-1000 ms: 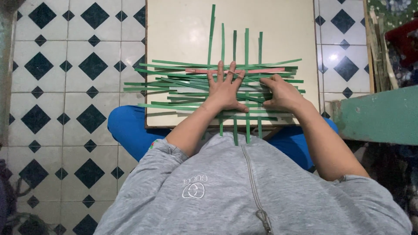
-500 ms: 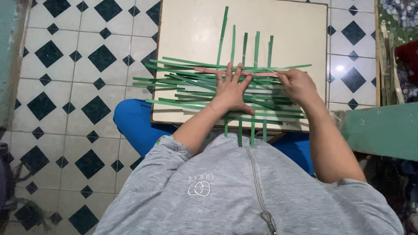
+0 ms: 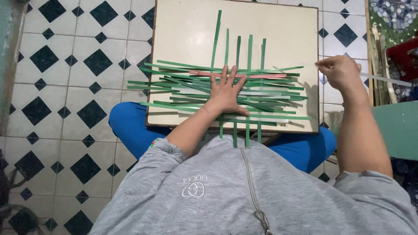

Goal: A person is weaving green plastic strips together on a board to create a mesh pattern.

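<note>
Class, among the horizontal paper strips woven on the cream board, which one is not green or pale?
The pink paper strip, lying near the top of the weave just beyond the left hand; the other horizontal strips are green or whitish.

Left hand (image 3: pixel 227 92) hides the strips' (image 3: pixel 261 89) crossing; right hand's (image 3: pixel 342 72) grip unclear.

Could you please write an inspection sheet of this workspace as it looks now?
Surface: a cream board rests on the person's lap.
Job's things: green strips woven crosswise, with one pink strip among them.
Clutter: nothing seen on the board.
Grips: left hand pressed flat on the strips; right hand raised at the board's right edge, pinching a pale strip.
Cables: nothing seen.
Surroundings: black-and-white tiled floor; green bench at right; red crate behind it.
</note>
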